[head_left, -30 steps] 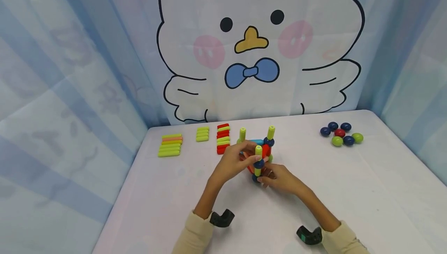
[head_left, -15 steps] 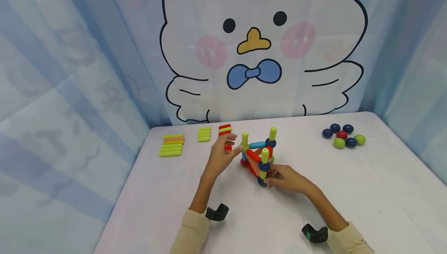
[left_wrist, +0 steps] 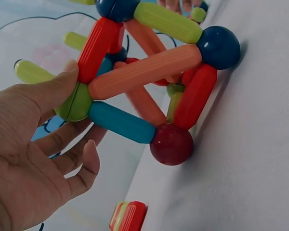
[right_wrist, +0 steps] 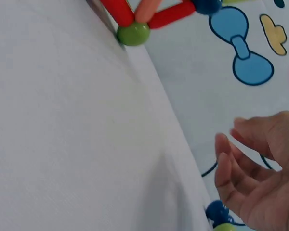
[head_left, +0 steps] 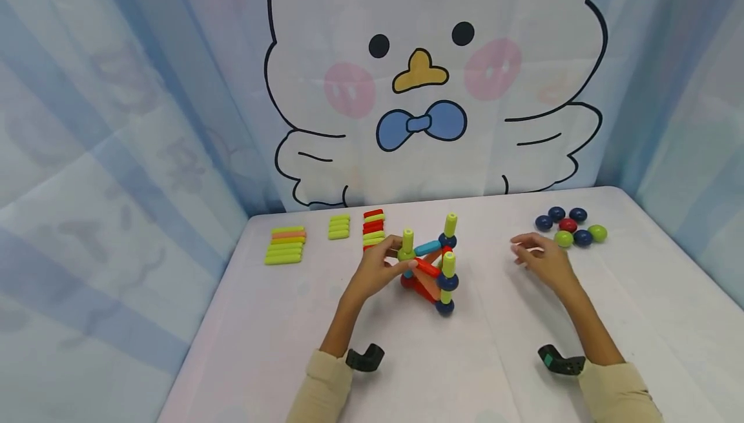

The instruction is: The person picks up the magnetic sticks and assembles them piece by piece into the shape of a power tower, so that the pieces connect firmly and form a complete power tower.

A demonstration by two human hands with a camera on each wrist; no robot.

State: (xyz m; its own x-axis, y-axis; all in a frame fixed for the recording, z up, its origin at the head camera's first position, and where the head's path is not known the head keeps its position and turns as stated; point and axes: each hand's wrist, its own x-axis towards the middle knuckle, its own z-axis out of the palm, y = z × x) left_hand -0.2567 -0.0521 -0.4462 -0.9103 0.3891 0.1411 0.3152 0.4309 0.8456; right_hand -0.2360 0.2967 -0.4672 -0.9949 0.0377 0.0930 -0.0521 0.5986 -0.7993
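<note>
A frame of coloured rods and balls [head_left: 427,268] stands on the table, with light-green rods pointing up from its top corners. My left hand [head_left: 376,272] is at its left side, thumb and fingers pinching the green ball [left_wrist: 74,103] at an upper corner. In the left wrist view, a blue rod [left_wrist: 121,121] runs from that ball down to a dark red ball [left_wrist: 171,144], and an orange rod [left_wrist: 147,72] crosses the side. My right hand [head_left: 546,260] holds nothing, its fingers loosely bent above the table, just left of the loose balls [head_left: 582,237].
Loose balls in dark blue, green and red, the red one [head_left: 568,225] in the middle, lie at the back right. Rows of rods lie at the back left: a mixed row [head_left: 285,247], a green row [head_left: 339,226] and a red and green row [head_left: 374,225]. A printed curtain [head_left: 430,152] hangs behind.
My right hand has let go of the frame's near corner and moved right towards the loose balls. The left hand has shifted from the near post to the green ball at the left corner.
</note>
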